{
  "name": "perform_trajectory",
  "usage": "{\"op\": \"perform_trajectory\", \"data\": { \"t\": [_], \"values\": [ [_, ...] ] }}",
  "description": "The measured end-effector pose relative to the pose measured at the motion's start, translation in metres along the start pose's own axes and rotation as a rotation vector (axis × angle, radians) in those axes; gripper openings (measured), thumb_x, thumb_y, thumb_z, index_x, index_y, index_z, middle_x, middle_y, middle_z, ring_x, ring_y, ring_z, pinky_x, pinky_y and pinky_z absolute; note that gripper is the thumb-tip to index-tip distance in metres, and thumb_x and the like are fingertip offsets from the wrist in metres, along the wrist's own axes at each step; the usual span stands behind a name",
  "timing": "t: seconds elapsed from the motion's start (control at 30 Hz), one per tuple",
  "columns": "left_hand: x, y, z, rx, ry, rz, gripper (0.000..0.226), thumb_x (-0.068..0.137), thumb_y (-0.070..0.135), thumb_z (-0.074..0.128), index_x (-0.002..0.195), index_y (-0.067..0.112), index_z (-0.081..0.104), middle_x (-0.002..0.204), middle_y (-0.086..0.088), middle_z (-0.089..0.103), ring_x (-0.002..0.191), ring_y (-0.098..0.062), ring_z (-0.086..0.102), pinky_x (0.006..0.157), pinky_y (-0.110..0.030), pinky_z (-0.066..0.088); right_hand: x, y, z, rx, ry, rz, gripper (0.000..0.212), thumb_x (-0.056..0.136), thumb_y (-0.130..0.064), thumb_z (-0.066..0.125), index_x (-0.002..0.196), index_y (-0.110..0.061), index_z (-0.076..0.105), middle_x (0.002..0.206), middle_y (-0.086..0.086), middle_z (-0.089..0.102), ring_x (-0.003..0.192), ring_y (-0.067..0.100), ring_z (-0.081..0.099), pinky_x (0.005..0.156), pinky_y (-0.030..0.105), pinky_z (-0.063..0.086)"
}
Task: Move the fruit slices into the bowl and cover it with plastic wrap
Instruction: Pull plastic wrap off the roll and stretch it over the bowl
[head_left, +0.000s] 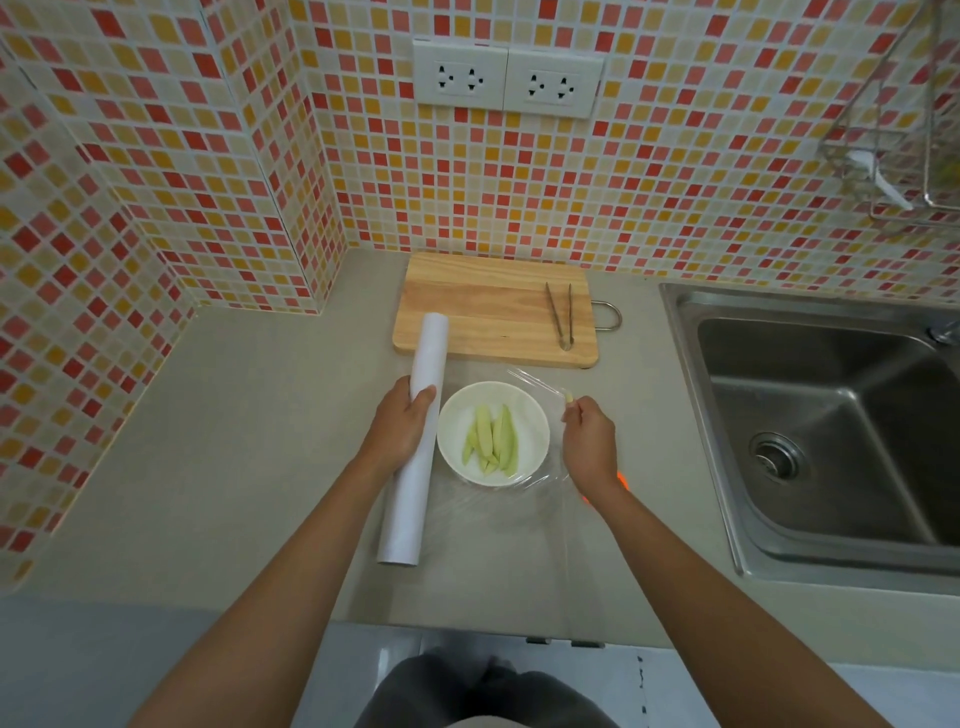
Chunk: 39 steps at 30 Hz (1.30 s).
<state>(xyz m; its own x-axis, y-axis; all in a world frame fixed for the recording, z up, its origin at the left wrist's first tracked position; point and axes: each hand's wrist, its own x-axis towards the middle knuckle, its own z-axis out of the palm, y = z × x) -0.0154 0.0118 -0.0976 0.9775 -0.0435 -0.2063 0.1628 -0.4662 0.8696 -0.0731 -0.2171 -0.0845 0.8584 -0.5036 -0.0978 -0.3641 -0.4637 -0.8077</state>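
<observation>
Seemingly unprinted white wrap roll (413, 447) in left hand (400, 426).

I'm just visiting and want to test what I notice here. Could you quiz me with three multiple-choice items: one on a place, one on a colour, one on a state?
1. Where do the tongs lie?
A. in the sink
B. on the cutting board
C. in the bowl

2. What colour is the bowl?
A. white
B. blue
C. black

3. What is the right hand doing?
A. resting flat
B. pinching the plastic wrap
C. holding tongs

Answers:
1 B: the tongs lie on the cutting board.
2 A: the bowl with fruit slices is white.
3 B: the right hand pinches plastic wrap stretched from the roll.
</observation>
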Motion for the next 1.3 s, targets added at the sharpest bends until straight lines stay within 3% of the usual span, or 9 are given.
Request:
{"op": "perform_trajectory", "data": {
  "t": [0.13, 0.27, 0.4, 0.47, 0.63, 0.73, 0.97, 1.13, 1.3],
  "values": [
    [0.003, 0.002, 0.000, -0.003, -0.010, -0.017, 0.040, 0.097, 0.038, 0.042, 0.127, 0.012, 0.050, 0.111, 0.002, 0.055, 0.097, -0.015, 0.054, 0.076, -0.027, 0.037, 0.003, -0.001, 0.000, 0.003, -0.007, -0.001, 0.030, 0.100, -0.013, 0.038, 0.088, 0.007, 0.056, 0.087, 0.024, 0.063, 0.087, 0.038, 0.055, 0.073, 0.041, 0.044],
    [0.002, -0.002, 0.001, -0.023, -0.034, -0.049, 0.041, 0.096, 0.042, 0.043, 0.125, 0.014, 0.051, 0.111, 0.001, 0.058, 0.090, -0.010, 0.055, 0.067, -0.020, 0.037, 0.001, 0.005, 0.001, 0.000, -0.023, 0.015, 0.031, 0.100, -0.014, 0.038, 0.088, 0.009, 0.056, 0.086, 0.025, 0.063, 0.077, 0.034, 0.055, 0.067, 0.039, 0.042],
    [-0.001, -0.001, -0.001, -0.076, -0.024, -0.094, 0.044, 0.085, 0.058, 0.056, 0.111, 0.023, 0.052, 0.096, 0.014, 0.059, 0.083, 0.001, 0.057, 0.061, -0.020, 0.039, 0.000, 0.006, 0.001, -0.001, -0.034, 0.021, 0.028, 0.099, -0.012, 0.039, 0.082, 0.005, 0.053, 0.077, 0.019, 0.056, 0.070, 0.026, 0.047, 0.063, 0.034, 0.035],
    [0.000, -0.001, -0.002, -0.083, -0.002, -0.097, 0.042, 0.084, 0.056, 0.060, 0.109, 0.024, 0.050, 0.094, 0.016, 0.057, 0.083, 0.002, 0.056, 0.061, -0.019, 0.039, 0.002, 0.004, 0.002, -0.012, -0.034, 0.023, 0.027, 0.099, -0.011, 0.039, 0.084, 0.006, 0.054, 0.077, 0.018, 0.056, 0.070, 0.026, 0.047, 0.064, 0.034, 0.036],
    [0.003, -0.008, -0.007, -0.155, -0.038, -0.124, 0.035, 0.096, 0.046, 0.046, 0.107, 0.014, 0.056, 0.091, 0.007, 0.059, 0.083, -0.012, 0.056, 0.064, -0.023, 0.040, 0.005, 0.006, 0.004, -0.042, -0.051, 0.017, 0.025, 0.099, -0.011, 0.038, 0.079, -0.002, 0.049, 0.074, 0.015, 0.053, 0.067, 0.026, 0.045, 0.062, 0.034, 0.035],
    [0.003, -0.009, -0.007, -0.195, -0.044, -0.161, 0.034, 0.100, 0.044, 0.039, 0.108, 0.013, 0.053, 0.095, 0.004, 0.058, 0.086, -0.012, 0.054, 0.066, -0.021, 0.039, 0.004, 0.006, 0.005, -0.068, -0.053, 0.007, 0.024, 0.099, -0.011, 0.037, 0.078, -0.004, 0.047, 0.074, 0.013, 0.052, 0.068, 0.026, 0.045, 0.063, 0.035, 0.036],
    [-0.003, -0.008, -0.005, -0.160, -0.008, -0.159, 0.045, 0.083, 0.053, 0.064, 0.108, 0.016, 0.055, 0.094, 0.002, 0.062, 0.080, -0.014, 0.062, 0.061, -0.026, 0.046, 0.007, 0.008, 0.007, -0.143, -0.056, -0.001, 0.028, 0.100, -0.012, 0.036, 0.092, 0.008, 0.055, 0.090, 0.025, 0.062, 0.075, 0.028, 0.048, 0.070, 0.042, 0.042],
    [-0.002, -0.010, -0.007, -0.151, 0.034, -0.090, 0.040, 0.089, 0.044, 0.060, 0.120, 0.018, 0.054, 0.106, 0.003, 0.062, 0.086, -0.003, 0.058, 0.064, -0.018, 0.041, 0.008, 0.011, 0.008, -0.148, -0.053, -0.002, 0.028, 0.100, -0.014, 0.037, 0.088, 0.005, 0.054, 0.085, 0.024, 0.060, 0.074, 0.028, 0.048, 0.068, 0.042, 0.041],
    [-0.002, -0.011, -0.008, -0.150, 0.004, -0.069, 0.034, 0.095, 0.041, 0.050, 0.120, 0.017, 0.054, 0.110, 0.000, 0.061, 0.098, -0.018, 0.059, 0.071, -0.024, 0.043, 0.010, 0.015, 0.010, -0.110, -0.061, -0.003, 0.025, 0.099, -0.013, 0.038, 0.076, -0.006, 0.045, 0.073, 0.011, 0.050, 0.070, 0.026, 0.044, 0.063, 0.036, 0.034]
  ]
}}
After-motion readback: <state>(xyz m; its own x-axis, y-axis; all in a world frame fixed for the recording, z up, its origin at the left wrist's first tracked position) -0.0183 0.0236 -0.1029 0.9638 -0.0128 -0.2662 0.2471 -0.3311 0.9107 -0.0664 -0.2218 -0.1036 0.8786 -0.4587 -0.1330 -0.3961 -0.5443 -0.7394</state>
